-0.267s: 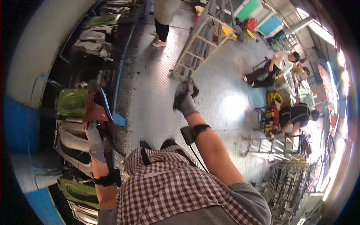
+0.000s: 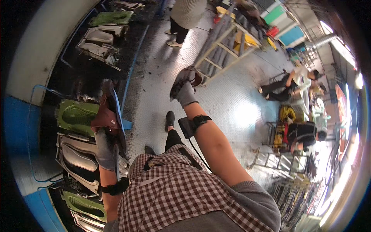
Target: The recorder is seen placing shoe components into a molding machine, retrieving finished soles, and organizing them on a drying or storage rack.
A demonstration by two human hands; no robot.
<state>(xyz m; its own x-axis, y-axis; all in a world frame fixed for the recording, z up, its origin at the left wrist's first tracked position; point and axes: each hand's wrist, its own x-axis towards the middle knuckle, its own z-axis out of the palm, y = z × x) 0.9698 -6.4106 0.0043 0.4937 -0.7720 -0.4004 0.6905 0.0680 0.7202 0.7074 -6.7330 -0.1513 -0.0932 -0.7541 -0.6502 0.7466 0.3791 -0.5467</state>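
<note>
My left hand (image 2: 105,120), in a grey glove with a brown leather palm cover, reaches along the edge of a dark line of moulds. It is nearest to a green shoe-sole mould (image 2: 79,116), partly overlapping its right edge. Its fingers are hidden behind the leather. Below that lies an open silver metal mould (image 2: 79,156) with a sole-shaped face. My right hand (image 2: 184,84), gloved and covered with brown leather the same way, is held out over the floor, away from the moulds. Its finger positions do not show clearly, and nothing can be made out in it.
Another green mould (image 2: 85,205) and a silver mould (image 2: 99,41) sit along the same line. A blue rail (image 2: 135,54) edges it. Ahead stand a person (image 2: 187,17) and a metal rack (image 2: 220,52). Seated people (image 2: 295,83) work at the right.
I have moved forward along the line, so the moulds sit lower in view. One of my feet now shows stepped ahead. My right hand has swung up and slightly left.
</note>
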